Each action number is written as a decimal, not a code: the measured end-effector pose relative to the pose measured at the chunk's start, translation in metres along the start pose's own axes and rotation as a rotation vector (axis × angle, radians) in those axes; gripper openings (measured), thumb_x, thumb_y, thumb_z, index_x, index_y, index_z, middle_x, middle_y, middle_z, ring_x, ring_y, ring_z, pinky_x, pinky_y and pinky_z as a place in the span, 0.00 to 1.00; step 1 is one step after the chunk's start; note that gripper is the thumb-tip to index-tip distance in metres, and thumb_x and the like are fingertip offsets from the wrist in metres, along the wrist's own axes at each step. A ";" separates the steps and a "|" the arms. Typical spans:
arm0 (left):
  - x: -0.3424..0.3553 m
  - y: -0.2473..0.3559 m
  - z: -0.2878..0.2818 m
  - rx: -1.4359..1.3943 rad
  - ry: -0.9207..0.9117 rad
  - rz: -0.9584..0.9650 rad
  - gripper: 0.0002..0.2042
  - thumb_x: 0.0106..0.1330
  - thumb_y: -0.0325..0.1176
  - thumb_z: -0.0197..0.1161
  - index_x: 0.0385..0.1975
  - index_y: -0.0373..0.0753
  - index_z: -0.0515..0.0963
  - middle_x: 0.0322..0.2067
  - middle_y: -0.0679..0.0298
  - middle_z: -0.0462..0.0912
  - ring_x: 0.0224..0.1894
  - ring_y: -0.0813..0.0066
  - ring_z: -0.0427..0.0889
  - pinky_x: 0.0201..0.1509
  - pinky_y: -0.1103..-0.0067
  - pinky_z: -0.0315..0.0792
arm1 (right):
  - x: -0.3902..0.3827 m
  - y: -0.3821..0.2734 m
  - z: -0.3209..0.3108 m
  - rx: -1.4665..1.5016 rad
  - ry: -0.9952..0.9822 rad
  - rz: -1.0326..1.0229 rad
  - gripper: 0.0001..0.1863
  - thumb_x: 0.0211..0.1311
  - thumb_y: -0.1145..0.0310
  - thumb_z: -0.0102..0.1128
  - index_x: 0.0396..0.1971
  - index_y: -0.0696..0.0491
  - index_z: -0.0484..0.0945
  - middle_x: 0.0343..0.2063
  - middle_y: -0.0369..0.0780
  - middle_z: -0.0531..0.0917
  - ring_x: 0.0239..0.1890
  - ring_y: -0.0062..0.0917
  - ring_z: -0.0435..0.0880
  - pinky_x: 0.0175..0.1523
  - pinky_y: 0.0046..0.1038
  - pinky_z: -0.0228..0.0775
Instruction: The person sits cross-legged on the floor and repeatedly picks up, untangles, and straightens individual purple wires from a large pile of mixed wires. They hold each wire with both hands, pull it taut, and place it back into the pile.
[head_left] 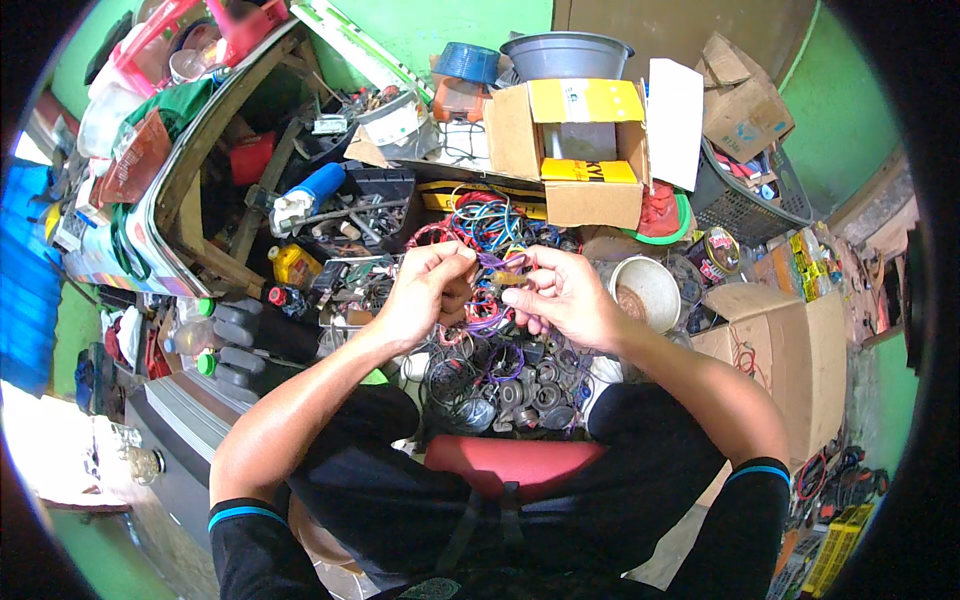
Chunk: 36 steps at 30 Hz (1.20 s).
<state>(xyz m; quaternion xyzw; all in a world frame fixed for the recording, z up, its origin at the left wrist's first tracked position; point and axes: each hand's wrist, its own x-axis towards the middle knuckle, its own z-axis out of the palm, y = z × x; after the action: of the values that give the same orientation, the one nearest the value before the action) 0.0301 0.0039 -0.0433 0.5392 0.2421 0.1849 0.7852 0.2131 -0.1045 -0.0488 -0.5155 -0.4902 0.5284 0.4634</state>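
Note:
Both my hands are raised over a heap of wires and small parts. My right hand (572,297) pinches a purple wire (492,260) with a small amber-coloured piece (509,278) on it, between thumb and forefinger. Just to its left, my left hand (428,292) is closed, its thumb pressed to the curled fingers. What it grips, if anything, is hidden. Beyond the hands lies a tangle of red, blue and white wires (490,218). Below them are black round parts (540,392) and loops of dark cable.
An open cardboard box (594,206) stands behind the wires, with a grey basin (567,50) farther back. To the right are a white bucket (668,290) and another cardboard box (780,350). Dark bottles with green caps (238,325) stand at left. A red seat (515,462) shows between my legs.

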 end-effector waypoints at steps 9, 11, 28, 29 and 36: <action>0.004 0.010 -0.016 0.283 -0.006 -0.095 0.13 0.68 0.37 0.53 0.21 0.40 0.69 0.12 0.78 0.57 0.13 0.89 0.53 0.16 0.85 0.46 | 0.005 0.013 -0.013 -0.006 -0.200 -0.123 0.09 0.57 0.67 0.64 0.32 0.55 0.75 0.26 0.33 0.78 0.30 0.13 0.76 0.32 0.18 0.71; 0.005 0.012 -0.023 0.415 0.012 -0.058 0.13 0.68 0.37 0.54 0.20 0.40 0.70 0.12 0.78 0.59 0.13 0.89 0.54 0.16 0.85 0.46 | 0.005 0.008 -0.017 -0.096 -0.260 -0.147 0.10 0.56 0.67 0.66 0.31 0.55 0.75 0.26 0.34 0.77 0.32 0.14 0.76 0.34 0.19 0.72; 0.004 0.019 -0.034 0.243 -0.079 0.091 0.13 0.64 0.35 0.59 0.18 0.39 0.70 0.12 0.71 0.66 0.15 0.81 0.69 0.21 0.81 0.64 | 0.002 0.000 -0.040 0.618 -0.200 -0.168 0.11 0.48 0.70 0.52 0.31 0.61 0.71 0.21 0.41 0.77 0.29 0.28 0.78 0.43 0.30 0.71; 0.003 0.017 -0.036 0.155 -0.087 0.096 0.13 0.64 0.35 0.59 0.18 0.39 0.70 0.13 0.70 0.67 0.16 0.79 0.71 0.22 0.80 0.66 | 0.002 -0.002 -0.042 0.643 -0.206 -0.187 0.10 0.48 0.70 0.52 0.29 0.61 0.70 0.18 0.39 0.75 0.25 0.27 0.78 0.41 0.30 0.71; 0.000 0.032 -0.034 0.333 -0.024 0.034 0.10 0.62 0.31 0.59 0.20 0.37 0.72 0.08 0.73 0.65 0.07 0.87 0.60 0.15 0.87 0.61 | 0.002 -0.008 -0.051 -0.368 0.648 -0.442 0.11 0.49 0.80 0.64 0.21 0.54 0.69 0.14 0.29 0.72 0.17 0.08 0.67 0.22 0.15 0.58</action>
<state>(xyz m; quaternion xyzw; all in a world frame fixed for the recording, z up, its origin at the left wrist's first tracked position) 0.0098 0.0405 -0.0233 0.6680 0.2507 0.1490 0.6846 0.2634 -0.0998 -0.0399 -0.6116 -0.5038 0.1310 0.5958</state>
